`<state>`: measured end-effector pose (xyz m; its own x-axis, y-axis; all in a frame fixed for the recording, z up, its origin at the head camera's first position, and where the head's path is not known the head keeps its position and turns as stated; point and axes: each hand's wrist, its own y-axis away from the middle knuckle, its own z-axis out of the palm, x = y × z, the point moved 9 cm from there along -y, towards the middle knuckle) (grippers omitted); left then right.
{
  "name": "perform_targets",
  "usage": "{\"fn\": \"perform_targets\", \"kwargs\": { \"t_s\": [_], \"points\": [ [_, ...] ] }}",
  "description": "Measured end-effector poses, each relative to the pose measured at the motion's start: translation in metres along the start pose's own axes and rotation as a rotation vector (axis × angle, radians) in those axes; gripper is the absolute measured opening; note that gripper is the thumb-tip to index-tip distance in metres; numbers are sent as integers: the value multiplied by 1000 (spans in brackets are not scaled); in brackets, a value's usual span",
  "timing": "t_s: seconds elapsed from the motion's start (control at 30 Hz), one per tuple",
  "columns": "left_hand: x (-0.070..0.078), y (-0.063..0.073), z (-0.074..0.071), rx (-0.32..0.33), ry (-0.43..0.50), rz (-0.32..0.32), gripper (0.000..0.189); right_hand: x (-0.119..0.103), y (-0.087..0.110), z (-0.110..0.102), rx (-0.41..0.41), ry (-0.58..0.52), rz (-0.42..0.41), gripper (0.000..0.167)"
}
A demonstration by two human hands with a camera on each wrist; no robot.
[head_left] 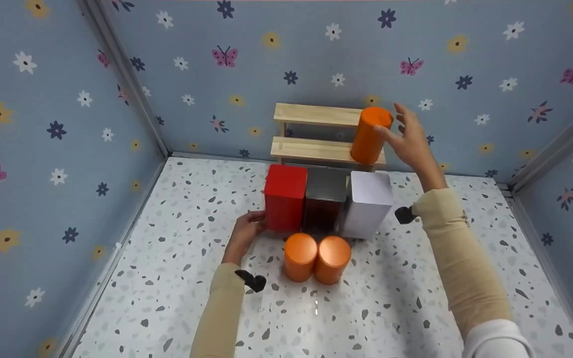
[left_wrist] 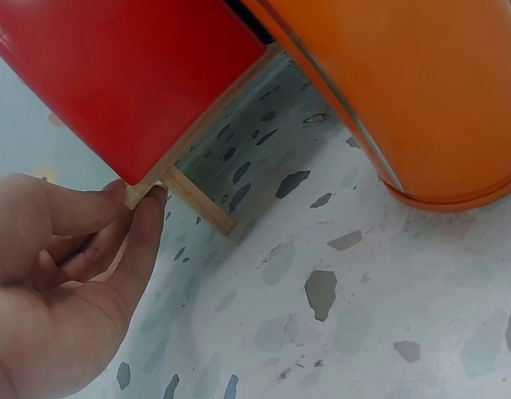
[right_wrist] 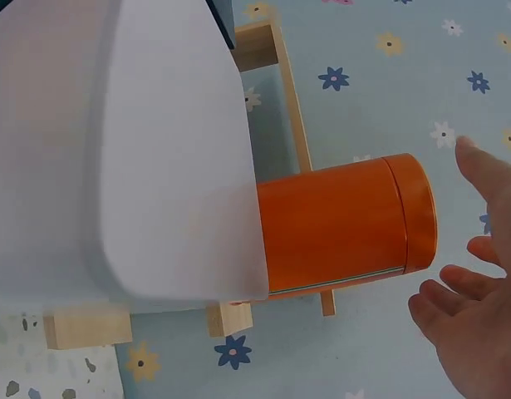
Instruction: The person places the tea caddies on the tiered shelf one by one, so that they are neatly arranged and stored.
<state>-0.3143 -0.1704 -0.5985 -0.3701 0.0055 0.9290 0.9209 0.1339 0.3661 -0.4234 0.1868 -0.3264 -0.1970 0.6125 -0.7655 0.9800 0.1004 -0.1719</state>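
Note:
A tiered wooden rack (head_left: 306,147) stands against the back wall. My left hand (head_left: 244,234) pinches the front left corner of its lowest step, between thumb and fingers, as the left wrist view shows at the wooden edge (left_wrist: 197,199). Right above those fingers sits a red rectangular tin (head_left: 285,199). On the middle step, at the right end, an orange cylindrical canister (head_left: 367,136) stands upright. My right hand (head_left: 412,141) is beside it with fingers spread; in the right wrist view the fingertips are apart from the canister's lid (right_wrist: 417,212).
Beside the red tin, a black tin (head_left: 325,199) and a white tin (head_left: 368,204) fill the lowest step. Two more orange canisters, a left one (head_left: 300,258) and a right one (head_left: 333,261), stand on the speckled tabletop (head_left: 177,278) in front. Flowered panels (head_left: 286,49) enclose the back and sides.

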Motion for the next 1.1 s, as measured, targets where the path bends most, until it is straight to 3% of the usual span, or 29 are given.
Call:
{"fn": "perform_targets", "kwargs": {
  "t_s": [0.23,0.67,1.1],
  "points": [
    [0,-2,1,-2,5,43,47,-8,21,-8,52,-35,-102,82],
    [-1,-4,0,1,-9,-2,47,-27,68,-9,92,-35,-277,71],
    [-1,-3,0,-9,16,12,44,-47,137,9,118,-126,-301,61]
  ]
}}
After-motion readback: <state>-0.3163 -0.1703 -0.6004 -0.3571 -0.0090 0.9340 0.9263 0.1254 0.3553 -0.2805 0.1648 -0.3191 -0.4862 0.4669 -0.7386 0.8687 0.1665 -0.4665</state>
